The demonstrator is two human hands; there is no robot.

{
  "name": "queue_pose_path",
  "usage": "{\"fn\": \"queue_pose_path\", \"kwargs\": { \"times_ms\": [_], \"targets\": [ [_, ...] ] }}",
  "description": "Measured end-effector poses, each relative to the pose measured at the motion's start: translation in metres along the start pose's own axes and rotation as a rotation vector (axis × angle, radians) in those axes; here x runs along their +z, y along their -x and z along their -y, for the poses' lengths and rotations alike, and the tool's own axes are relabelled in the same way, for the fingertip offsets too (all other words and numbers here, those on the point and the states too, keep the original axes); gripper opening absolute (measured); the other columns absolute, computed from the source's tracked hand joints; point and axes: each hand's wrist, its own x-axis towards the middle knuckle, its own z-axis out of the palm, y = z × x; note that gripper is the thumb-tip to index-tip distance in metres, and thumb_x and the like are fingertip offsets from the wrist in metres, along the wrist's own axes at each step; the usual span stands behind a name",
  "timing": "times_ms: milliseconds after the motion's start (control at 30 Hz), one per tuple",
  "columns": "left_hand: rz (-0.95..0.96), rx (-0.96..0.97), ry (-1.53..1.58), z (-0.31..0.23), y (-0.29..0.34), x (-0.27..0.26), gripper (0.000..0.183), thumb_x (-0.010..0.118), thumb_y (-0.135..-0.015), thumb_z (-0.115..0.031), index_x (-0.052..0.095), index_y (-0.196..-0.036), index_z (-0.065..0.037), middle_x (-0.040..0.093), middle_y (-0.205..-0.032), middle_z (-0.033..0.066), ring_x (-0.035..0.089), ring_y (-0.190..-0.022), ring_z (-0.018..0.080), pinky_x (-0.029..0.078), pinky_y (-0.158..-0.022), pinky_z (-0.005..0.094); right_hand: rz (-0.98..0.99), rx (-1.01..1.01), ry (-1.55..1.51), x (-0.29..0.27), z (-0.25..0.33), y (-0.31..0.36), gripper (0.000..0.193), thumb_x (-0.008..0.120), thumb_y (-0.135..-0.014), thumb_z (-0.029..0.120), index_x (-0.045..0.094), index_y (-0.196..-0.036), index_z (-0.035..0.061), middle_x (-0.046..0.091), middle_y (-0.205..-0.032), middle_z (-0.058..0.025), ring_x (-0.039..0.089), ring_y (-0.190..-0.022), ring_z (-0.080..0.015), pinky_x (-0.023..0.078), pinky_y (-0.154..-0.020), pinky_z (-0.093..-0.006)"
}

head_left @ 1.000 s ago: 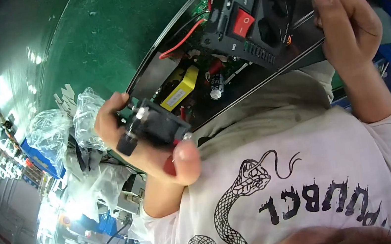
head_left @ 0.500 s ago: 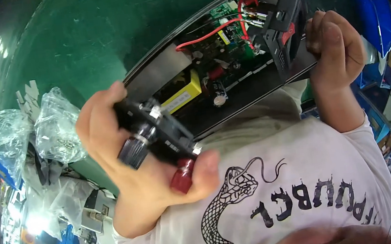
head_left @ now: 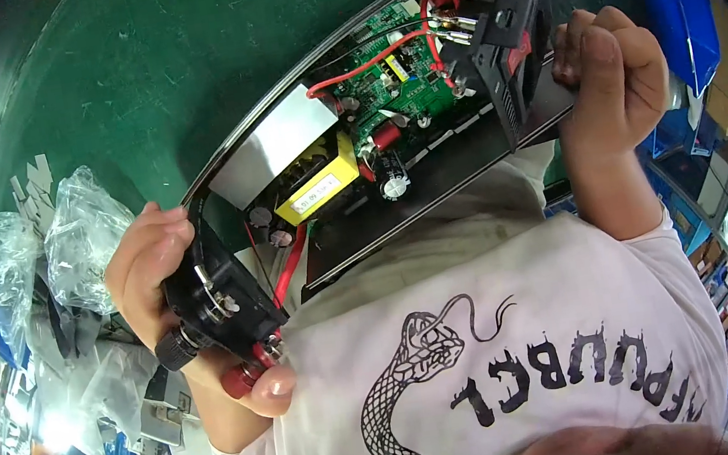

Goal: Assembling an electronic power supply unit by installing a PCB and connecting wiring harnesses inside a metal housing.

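Casing (head_left: 357,243): open, black, circuit board (head_left: 416,97) inside.
Left hand (head_left: 140,276): fingers and thumb pinching the terminal panel (head_left: 237,287) at the casing's left end.
Right hand (head_left: 613,90): fingers curled by the switch panel (head_left: 503,78), casing's right end; whether gripping, cannot tell.
Tabletop (head_left: 199,46): green, scuffed, beyond the casing.
Room: clear bags (head_left: 87,243) left of the casing, blue packet (head_left: 683,29) right.

An electronics case (head_left: 357,245) contains a transformer (head_left: 317,188) and circuit board (head_left: 415,95). At its left end, the left hand (head_left: 145,272) holds a terminal panel (head_left: 223,294); at its right, a switch panel (head_left: 508,58) and the right hand (head_left: 621,84). Plastic bags (head_left: 86,238) lie left of it.
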Motion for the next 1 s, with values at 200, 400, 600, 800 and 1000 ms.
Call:
{"fn": "queue_pose_path", "kwargs": {
  "times_ms": [200, 400, 600, 800, 1000],
  "targets": [
    [0.045, 0.068, 0.025, 0.013, 0.004, -0.013, 0.103, 0.07, -0.065, -0.079, 0.052, -0.127, 0.001, 0.056, -0.113, 0.0196, 0.06, -0.106, 0.0371, 0.041, -0.103, 0.0606, -0.027, 0.013, -0.044, 0.002, -0.001, 0.0, 0.017, 0.053, -0.102, 0.007, 0.051, -0.086, 0.0054, 0.043, -0.07, -0.0029, 0.042, -0.061, -0.0122, 0.038, -0.056, -0.0266],
    [0.057, 0.086, 0.098, 0.019, 0.008, -0.021, 0.098, 0.08, -0.062, -0.068, 0.055, -0.125, 0.002, 0.059, -0.111, 0.0199, 0.061, -0.105, 0.038, 0.039, -0.106, 0.061, -0.103, -0.076, -0.119, 0.008, -0.007, -0.002, 0.026, 0.064, -0.092, -0.008, 0.046, -0.079, 0.0055, 0.039, -0.066, 0.0006, 0.03, -0.057, -0.0066, 0.026, -0.052, -0.0232],
    [0.101, 0.143, 0.142, 0.043, 0.013, -0.036, 0.105, 0.082, -0.057, -0.07, 0.054, -0.131, 0.001, 0.06, -0.11, 0.0211, 0.061, -0.105, 0.038, 0.037, -0.106, 0.0603, 0.002, 0.004, -0.063, 0.0, -0.001, 0.001, 0.021, 0.054, -0.101, 0.005, 0.047, -0.081, 0.0066, 0.043, -0.069, -0.0028, 0.042, -0.06, -0.0128, 0.039, -0.055, -0.0271],
    [0.057, 0.18, 0.171, 0.047, 0.016, -0.034, 0.109, 0.079, -0.058, -0.072, 0.052, -0.134, 0.001, 0.061, -0.119, 0.0243, 0.061, -0.109, 0.0405, 0.038, -0.105, 0.0583, -0.018, -0.011, -0.071, 0.001, -0.002, 0.001, 0.02, 0.053, -0.1, 0.004, 0.048, -0.082, 0.0064, 0.044, -0.07, -0.0035, 0.042, -0.06, -0.0127, 0.039, -0.056, -0.0267],
    [-0.523, -0.835, -0.212, -0.035, -0.017, -0.027, 0.099, 0.076, -0.068, -0.067, 0.052, -0.134, 0.003, 0.056, -0.131, 0.0203, 0.052, -0.126, 0.0363, 0.036, -0.11, 0.0451, -0.002, -0.026, -0.074, 0.002, -0.002, -0.001, 0.021, 0.057, -0.1, 0.006, 0.048, -0.081, 0.0063, 0.045, -0.07, -0.0039, 0.042, -0.06, -0.0119, 0.04, -0.058, -0.0263]
  ]
}}
